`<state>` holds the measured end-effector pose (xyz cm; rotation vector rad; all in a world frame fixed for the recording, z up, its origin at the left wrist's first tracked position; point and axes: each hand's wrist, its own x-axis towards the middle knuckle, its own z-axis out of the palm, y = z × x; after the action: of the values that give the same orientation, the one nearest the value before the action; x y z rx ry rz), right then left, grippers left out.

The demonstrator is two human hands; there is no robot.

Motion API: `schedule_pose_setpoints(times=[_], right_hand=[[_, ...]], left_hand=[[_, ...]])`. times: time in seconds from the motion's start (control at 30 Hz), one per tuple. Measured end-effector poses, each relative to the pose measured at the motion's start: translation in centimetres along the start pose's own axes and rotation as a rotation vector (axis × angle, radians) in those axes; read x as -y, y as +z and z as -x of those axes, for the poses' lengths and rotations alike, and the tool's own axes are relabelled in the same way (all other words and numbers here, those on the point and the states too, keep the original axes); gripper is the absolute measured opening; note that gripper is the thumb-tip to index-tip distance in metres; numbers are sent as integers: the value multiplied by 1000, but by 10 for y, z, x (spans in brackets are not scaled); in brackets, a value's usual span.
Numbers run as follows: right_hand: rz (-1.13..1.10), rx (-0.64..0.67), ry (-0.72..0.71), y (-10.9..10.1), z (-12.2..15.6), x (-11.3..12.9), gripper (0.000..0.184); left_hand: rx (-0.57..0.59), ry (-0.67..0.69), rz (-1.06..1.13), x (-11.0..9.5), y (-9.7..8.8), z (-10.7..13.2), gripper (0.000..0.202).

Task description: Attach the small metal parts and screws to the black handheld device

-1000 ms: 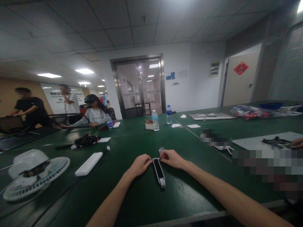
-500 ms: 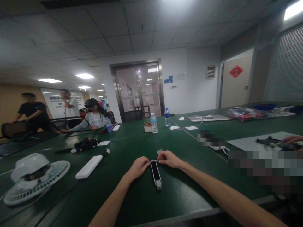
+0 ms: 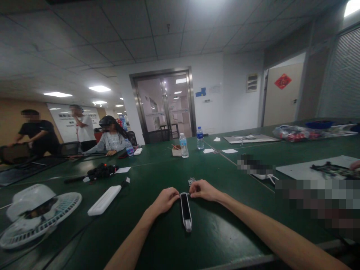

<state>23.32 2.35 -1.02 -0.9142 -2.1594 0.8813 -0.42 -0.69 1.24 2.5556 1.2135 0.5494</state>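
A narrow, long device with a black face and a pale rim lies on the green table in front of me, its rounded end toward me. My left hand is closed, thumb and fingers pinched at the far left corner of this device. At the opposite far corner, my right hand pinches in the same way. Any tiny part between the fingertips is too small to make out. Just beyond my right fingers sits a small silvery metal piece, partly covered by that hand.
To the left are a white power strip and a white fan. Water bottles and a small box stand farther back. On the right, a co-worker's hand is near a white board. Several people are at the left.
The view has shifted slightly. Both my hands stay at the device's far end, with little movement. The co-worker's hand at the right has drawn back toward the picture's edge.
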Motion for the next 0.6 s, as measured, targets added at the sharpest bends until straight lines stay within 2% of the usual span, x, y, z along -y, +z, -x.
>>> schedule_pose_setpoints(times=[0.27,0.4,0.5,0.6], right_hand=[[104,-62,-20,7,2,13,17],[181,-43,-54,1,2,17,22],[269,-145,-40,-8,1,15,23],[408,-280,39,-16,0,7,22]], left_hand=[[-48,17,12,1,5,0,19],[-57,-10,6,-3,4,1,21],[-41,-35,-5,-7,2,1,23],[-21,-62,-4,-9,1,2,23]])
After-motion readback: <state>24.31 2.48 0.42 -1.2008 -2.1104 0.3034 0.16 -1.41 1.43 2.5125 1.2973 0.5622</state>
